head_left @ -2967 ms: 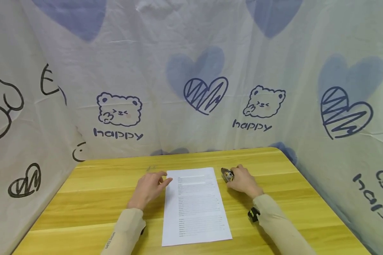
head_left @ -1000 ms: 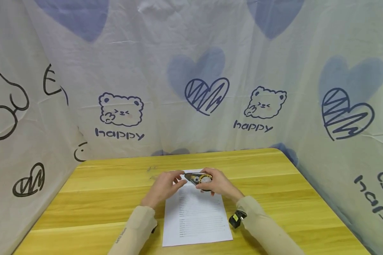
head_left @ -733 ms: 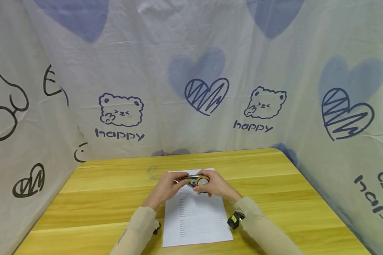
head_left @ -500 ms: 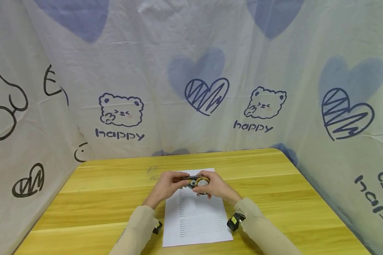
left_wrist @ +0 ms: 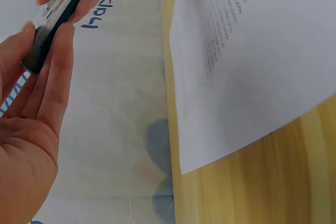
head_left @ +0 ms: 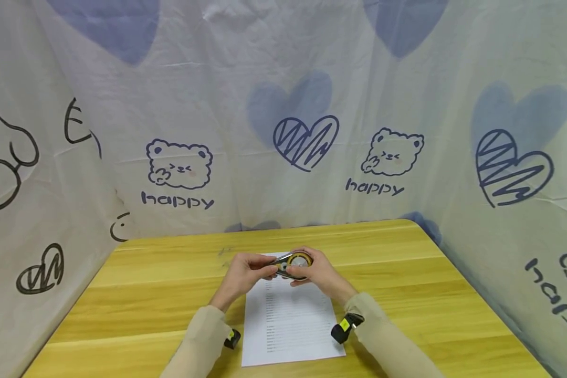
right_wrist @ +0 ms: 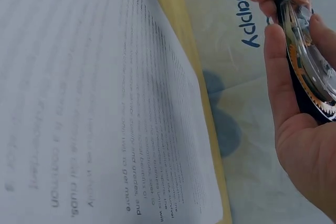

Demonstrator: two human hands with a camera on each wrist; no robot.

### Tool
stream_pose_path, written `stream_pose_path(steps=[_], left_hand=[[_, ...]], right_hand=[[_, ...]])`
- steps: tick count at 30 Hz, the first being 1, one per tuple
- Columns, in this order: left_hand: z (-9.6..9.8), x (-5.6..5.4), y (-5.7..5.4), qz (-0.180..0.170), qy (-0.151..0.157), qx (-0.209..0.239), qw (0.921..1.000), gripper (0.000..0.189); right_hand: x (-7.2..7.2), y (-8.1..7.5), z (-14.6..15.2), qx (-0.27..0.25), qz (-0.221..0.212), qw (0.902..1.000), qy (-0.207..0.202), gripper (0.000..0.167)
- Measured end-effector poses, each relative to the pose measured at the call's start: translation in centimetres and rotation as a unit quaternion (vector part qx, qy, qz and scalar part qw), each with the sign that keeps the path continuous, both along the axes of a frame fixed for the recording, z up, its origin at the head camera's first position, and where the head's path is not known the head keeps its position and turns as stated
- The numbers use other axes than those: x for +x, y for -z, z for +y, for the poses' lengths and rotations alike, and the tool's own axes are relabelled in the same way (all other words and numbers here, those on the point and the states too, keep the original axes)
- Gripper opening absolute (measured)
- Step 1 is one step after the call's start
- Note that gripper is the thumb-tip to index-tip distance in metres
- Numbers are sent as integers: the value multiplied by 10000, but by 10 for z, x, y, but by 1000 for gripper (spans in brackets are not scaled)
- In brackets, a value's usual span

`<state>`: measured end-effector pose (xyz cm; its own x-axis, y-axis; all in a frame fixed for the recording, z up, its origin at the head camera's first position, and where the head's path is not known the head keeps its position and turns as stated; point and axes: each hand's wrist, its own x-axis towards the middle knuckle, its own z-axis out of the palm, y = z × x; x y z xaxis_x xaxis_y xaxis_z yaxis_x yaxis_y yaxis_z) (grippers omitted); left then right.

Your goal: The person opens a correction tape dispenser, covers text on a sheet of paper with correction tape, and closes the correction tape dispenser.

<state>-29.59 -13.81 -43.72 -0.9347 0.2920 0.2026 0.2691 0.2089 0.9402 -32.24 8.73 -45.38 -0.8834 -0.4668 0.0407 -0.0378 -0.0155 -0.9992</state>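
Note:
A correction tape (head_left: 298, 259) with a clear case and yellow-rimmed wheels is held up over the top part of a printed sheet (head_left: 293, 325). My right hand (head_left: 322, 272) grips its round, wide end between thumb and fingers. At the narrow tip, my left hand (head_left: 242, 274) pinches it with thumb and fingers, which hide that end. The left wrist view shows the dark edge of the correction tape (left_wrist: 60, 27) between both hands. Toothed orange wheels inside the case (right_wrist: 302, 72) show in the right wrist view.
The sheet lies on a yellow wood-grain table (head_left: 406, 283). A pale curtain (head_left: 245, 173) printed with hearts and bears stands behind the table and along both sides. Each wrist wears a strapped black device (head_left: 345, 326).
My right hand has brought the correction tape from the table right of the sheet to above it. My left hand has moved right and taken its tip. Lately the wide end has risen slightly.

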Motion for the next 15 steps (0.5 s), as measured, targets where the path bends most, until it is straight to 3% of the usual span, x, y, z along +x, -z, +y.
stream_pose_path(steps=[8,15], left_hand=[[-4,1,-3,-115,460,-242,9986,26],[-7,2,-3,-268,560,-364,9974,25]], right_hand=[[1,-1,6,260,86,9994,-233,48],[0,2,5,466,87,9988,-155,47]])
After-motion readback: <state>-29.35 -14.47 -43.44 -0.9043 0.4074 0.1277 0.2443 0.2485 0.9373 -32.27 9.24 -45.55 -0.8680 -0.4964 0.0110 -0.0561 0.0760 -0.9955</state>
